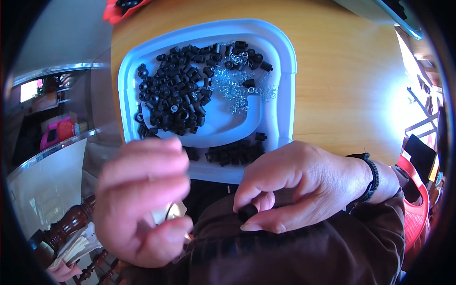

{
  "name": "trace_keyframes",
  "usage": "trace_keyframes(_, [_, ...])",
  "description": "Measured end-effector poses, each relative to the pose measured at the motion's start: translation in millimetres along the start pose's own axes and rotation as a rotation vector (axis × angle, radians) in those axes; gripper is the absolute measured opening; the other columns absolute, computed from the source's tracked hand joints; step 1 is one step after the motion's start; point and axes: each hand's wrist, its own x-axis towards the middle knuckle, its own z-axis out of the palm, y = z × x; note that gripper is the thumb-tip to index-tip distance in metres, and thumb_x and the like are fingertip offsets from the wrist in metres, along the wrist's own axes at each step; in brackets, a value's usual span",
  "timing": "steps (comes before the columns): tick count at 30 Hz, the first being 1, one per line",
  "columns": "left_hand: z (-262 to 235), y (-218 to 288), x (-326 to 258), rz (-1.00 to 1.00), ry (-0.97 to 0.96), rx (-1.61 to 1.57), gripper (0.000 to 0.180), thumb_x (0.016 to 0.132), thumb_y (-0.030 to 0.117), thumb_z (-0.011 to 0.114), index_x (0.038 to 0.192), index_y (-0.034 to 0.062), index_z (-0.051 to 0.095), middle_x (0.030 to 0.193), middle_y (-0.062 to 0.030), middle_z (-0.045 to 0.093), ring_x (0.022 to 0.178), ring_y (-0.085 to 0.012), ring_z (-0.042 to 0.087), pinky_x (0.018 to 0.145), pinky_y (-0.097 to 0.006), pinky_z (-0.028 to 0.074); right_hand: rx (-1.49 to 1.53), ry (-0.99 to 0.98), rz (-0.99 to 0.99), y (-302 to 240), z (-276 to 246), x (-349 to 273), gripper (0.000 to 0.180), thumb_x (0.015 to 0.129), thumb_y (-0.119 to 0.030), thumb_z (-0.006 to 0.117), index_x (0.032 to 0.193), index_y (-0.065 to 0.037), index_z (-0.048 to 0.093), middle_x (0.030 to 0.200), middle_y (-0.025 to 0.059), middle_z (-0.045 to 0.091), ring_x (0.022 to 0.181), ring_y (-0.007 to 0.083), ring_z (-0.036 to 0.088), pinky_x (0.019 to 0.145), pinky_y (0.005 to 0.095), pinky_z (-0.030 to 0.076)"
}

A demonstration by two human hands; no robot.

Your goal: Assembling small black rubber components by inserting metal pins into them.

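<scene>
Wooden desk [332, 71]. White tray [285, 85], far: black plastic caps [171, 99] left, small wire springs [232, 88] right. Right hand [304, 185], near: fingers pinch one black cap [247, 212]; could slip into lap. Left hand [142, 204] blurred, grip unclear.

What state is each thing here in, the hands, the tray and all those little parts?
Right hand: fingers pinching a small black cylinder.
Left hand: blurred, fingers curled, contents unclear.
White tray: on the wooden table, partly filled.
Black parts: heaped loose.
Metal springs: scattered, tangled.
</scene>
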Motion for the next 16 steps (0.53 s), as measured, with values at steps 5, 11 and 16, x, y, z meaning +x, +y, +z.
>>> trace_keyframes(5, [24.8,-18.9,37.8,-0.101,-0.055,0.313,0.02,0.071,-0.005,0.06,0.091,-0.0021,0.06,0.098,-0.0142,0.058,0.088,-0.0245,0.057,0.079,-0.033,0.044,-0.186,-0.133,-0.015,6.4,-5.2,-0.3,0.019,0.079,-0.008,0.069,0.095,-0.003,0.061,0.081,0.007,0.061,0.069,0.0195,0.06,0.061,0.0284,0.047])
trace_keyframes(11, [52.0,-47.2,48.4,-0.033,-0.171,0.598,0.016,0.071,0.003,0.066,0.086,0.0035,0.059,0.082,-0.0101,0.057,0.078,-0.0292,0.056,0.07,-0.037,0.044,-0.211,-0.18,-0.1,12.6,-1.8,-1.5,0.019,0.08,-0.009,0.066,0.095,-0.003,0.057,0.084,0.0104,0.059,0.074,0.0294,0.058,0.061,0.0361,0.046])
trace_keyframes(16, [53.7,-55.7,52.6,-0.032,-0.166,0.727,0.013,0.071,0.005,0.065,0.081,0.0055,0.058,0.079,-0.0081,0.058,0.075,-0.0283,0.056,0.068,-0.038,0.042,-0.196,-0.169,-0.098,14.6,-2.2,-0.7,0.019,0.08,-0.01,0.066,0.096,-0.003,0.057,0.086,0.0118,0.059,0.076,0.0315,0.058,0.063,0.0372,0.046])
